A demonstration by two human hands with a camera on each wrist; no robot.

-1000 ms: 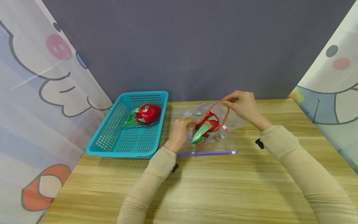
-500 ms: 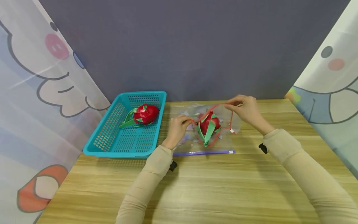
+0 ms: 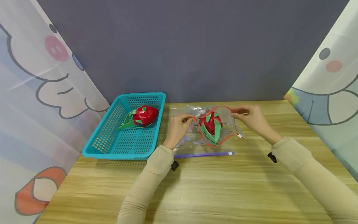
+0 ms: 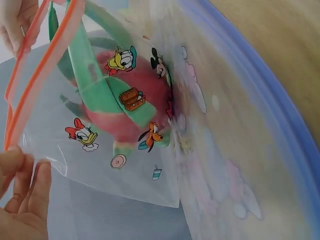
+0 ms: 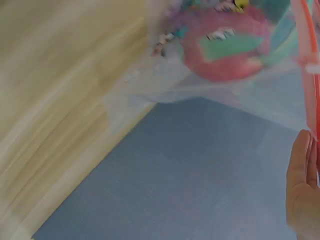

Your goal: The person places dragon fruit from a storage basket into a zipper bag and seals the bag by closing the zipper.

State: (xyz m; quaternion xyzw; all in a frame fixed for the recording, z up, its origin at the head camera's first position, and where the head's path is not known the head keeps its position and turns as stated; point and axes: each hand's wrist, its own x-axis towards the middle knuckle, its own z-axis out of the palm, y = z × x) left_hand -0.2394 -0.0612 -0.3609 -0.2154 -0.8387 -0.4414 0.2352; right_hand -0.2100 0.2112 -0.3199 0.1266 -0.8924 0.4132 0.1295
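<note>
A clear zip bag (image 3: 227,126) with a red mouth strip is held up off the table between both hands. Inside it sits a red dragon fruit (image 3: 208,124), its long green leaves pointing toward the mouth, which gapes toward me. My left hand (image 3: 178,129) pinches the left end of the red strip (image 4: 42,75). At the other side, my right hand (image 3: 253,119) pinches the strip near its upper right corner. A white slider (image 3: 240,135) hangs at the strip's lower right. Small cartoon prints cover the bag in the left wrist view.
Beneath the held bag, another clear bag with a purple zip strip (image 3: 201,154) lies flat on the wooden table (image 3: 212,189). A blue basket (image 3: 117,155) stands to the left, with another dragon fruit (image 3: 146,115) in it. A dark grey partition (image 3: 195,53) rises behind the table.
My right hand has moved right and a little down, stretching the bag's mouth wider. The dragon fruit has shifted right with the bag, and its leaves have turned toward me.
</note>
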